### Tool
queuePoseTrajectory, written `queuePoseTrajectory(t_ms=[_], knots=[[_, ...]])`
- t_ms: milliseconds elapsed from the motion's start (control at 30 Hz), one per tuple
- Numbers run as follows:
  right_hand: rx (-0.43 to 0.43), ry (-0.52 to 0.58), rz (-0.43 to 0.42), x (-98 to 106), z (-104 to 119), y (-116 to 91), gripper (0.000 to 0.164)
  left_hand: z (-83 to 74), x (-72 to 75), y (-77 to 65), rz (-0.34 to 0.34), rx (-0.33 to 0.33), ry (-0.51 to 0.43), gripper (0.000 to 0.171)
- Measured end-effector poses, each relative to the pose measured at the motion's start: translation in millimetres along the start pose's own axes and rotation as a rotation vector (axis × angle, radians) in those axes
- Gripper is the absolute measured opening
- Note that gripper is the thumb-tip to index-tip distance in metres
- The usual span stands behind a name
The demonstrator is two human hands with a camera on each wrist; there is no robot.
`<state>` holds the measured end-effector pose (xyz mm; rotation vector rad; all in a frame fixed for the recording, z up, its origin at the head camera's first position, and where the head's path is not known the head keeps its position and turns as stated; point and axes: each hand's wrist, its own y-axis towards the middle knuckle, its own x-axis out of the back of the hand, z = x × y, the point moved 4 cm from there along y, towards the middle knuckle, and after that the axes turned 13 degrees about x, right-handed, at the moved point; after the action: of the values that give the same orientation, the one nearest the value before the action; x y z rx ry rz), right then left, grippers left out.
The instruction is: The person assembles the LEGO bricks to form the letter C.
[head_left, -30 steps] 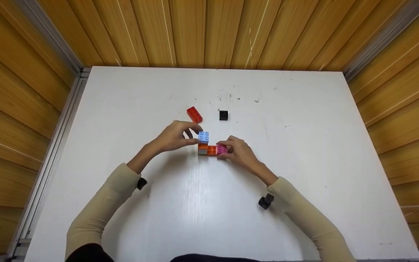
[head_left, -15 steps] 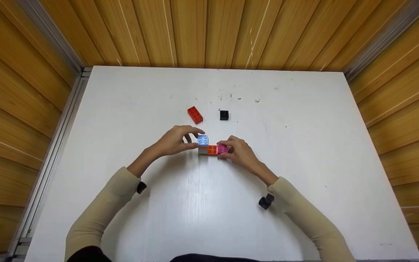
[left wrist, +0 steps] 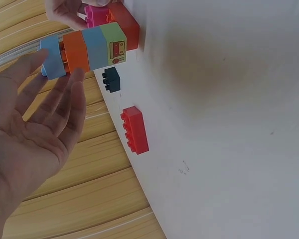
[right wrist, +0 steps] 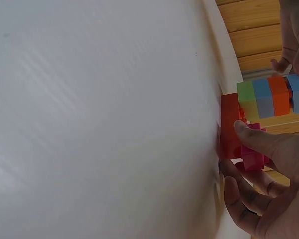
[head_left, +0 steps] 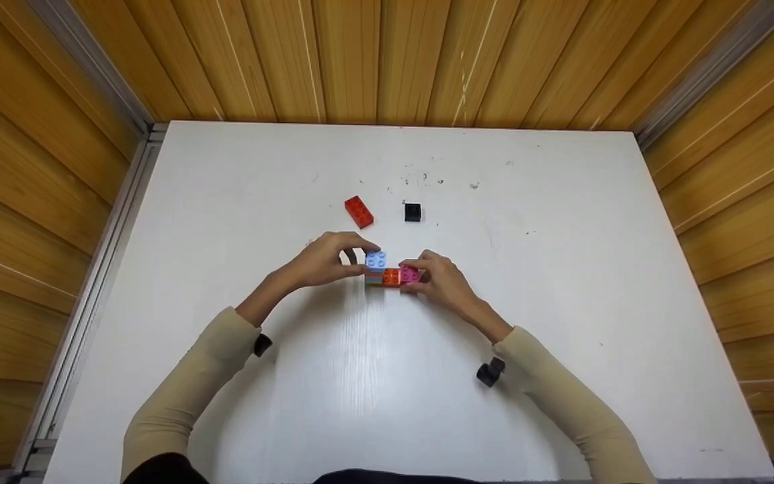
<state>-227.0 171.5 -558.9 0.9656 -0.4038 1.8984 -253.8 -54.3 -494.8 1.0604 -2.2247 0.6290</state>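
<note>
A stack of toy building bricks stands on a long red-orange base brick in the middle of the table. From the base up come a green brick with a printed picture, a blue brick and an orange brick. My left hand pinches a light blue brick over the orange one; studs show in the narrow gap between them in both wrist views. A pink brick sits at the base's other end. My right hand holds that end between thumb and fingers.
Beyond the stack, a red brick lies at an angle on the white table. A small black brick sits to its right. Wood-look panels stand along the back and both sides.
My left hand has lowered the light blue brick toward me, from just beyond the orange brick to over it. My right hand has stayed in place on the pink end.
</note>
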Motion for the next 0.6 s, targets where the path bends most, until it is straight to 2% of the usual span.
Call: queuePoseTrajectory(t_ms=[200,367,600], knots=[[-0.004,-0.001,0.007,-0.5,0.9,-0.6,0.046,2.7,1.1,-0.5,-0.019,0.021,0.014,0.039],[-0.003,-0.003,0.006,-1.1,0.0,0.1,0.047,3.1,2.1,1.1,-0.007,0.022,0.020,0.038],[0.006,0.000,0.000,-0.9,-1.2,-0.1,0.047,3.6,6.0,2.5,-0.010,0.076,0.078,0.037]])
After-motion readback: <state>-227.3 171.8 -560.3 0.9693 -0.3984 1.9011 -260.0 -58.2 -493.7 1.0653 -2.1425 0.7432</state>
